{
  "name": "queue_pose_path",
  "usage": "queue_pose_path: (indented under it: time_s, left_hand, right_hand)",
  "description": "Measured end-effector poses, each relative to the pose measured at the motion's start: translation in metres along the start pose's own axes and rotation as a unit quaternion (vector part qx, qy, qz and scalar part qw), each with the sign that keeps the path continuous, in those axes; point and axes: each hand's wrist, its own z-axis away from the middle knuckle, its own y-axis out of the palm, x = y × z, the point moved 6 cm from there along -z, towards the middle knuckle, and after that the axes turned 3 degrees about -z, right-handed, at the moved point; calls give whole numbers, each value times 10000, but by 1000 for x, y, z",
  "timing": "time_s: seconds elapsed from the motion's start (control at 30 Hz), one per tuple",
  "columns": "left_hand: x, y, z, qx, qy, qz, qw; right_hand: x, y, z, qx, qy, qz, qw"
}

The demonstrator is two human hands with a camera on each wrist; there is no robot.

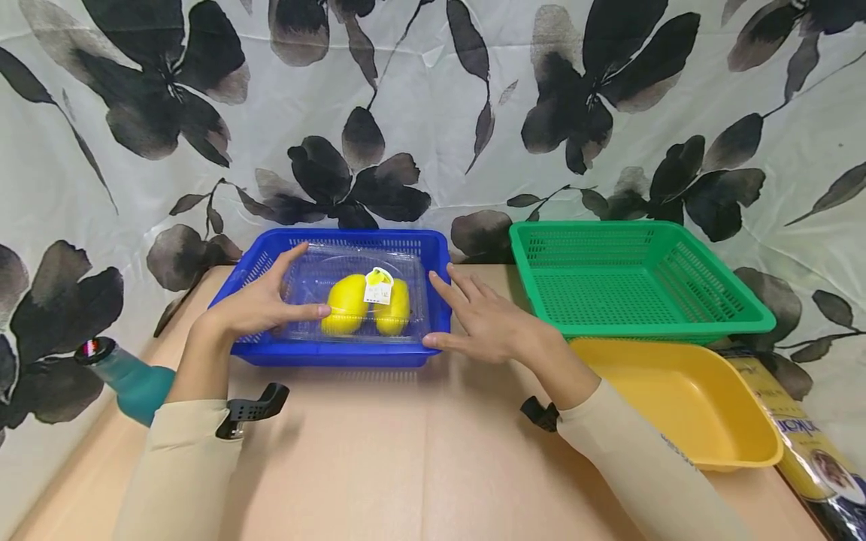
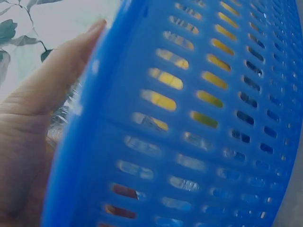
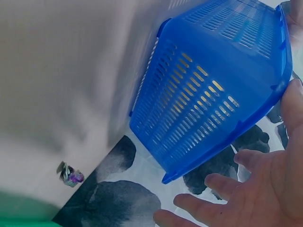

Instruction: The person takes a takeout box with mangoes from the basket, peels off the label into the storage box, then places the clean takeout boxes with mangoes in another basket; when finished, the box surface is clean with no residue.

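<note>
A clear plastic clamshell container (image 1: 413, 259) lies inside the blue perforated basket (image 1: 338, 353). Through its lid show two smooth yellow oval fruits (image 1: 346, 304) and a white price label (image 1: 378, 287). My left hand (image 1: 253, 306) reaches over the basket's left rim and grips the container's left end, thumb at the front and index finger at the back. At the basket's right rim, my right hand (image 1: 490, 327) has its fingers spread and holds nothing. In the right wrist view, the right fingers (image 3: 222, 187) lie extended beside the blue rim.
A green perforated basket (image 1: 636, 330) stands at the back right, partly over a yellow basin (image 1: 683, 406). Farther right lies a shiny printed package (image 1: 812, 443). At the left is a teal bottle (image 1: 138, 383) with a dark cap. A floral cloth (image 1: 433, 98) hangs behind the table (image 1: 406, 451).
</note>
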Motion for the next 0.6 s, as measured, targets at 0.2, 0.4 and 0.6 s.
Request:
queue_pose_path:
  time_s: [0.2, 0.4, 0.6]
  left_hand:
    - [-16, -8, 13, -516, 57, -469, 9976]
    - [-33, -14, 21, -1080, 297, -795, 9905]
    - [-51, -22, 36, -1481, 400, -870, 9843]
  right_hand:
    - [0, 0, 5, -24, -56, 53, 10000]
    - [0, -2, 14, -201, -212, 23, 9996]
    - [-2, -9, 30, -393, -325, 26, 9987]
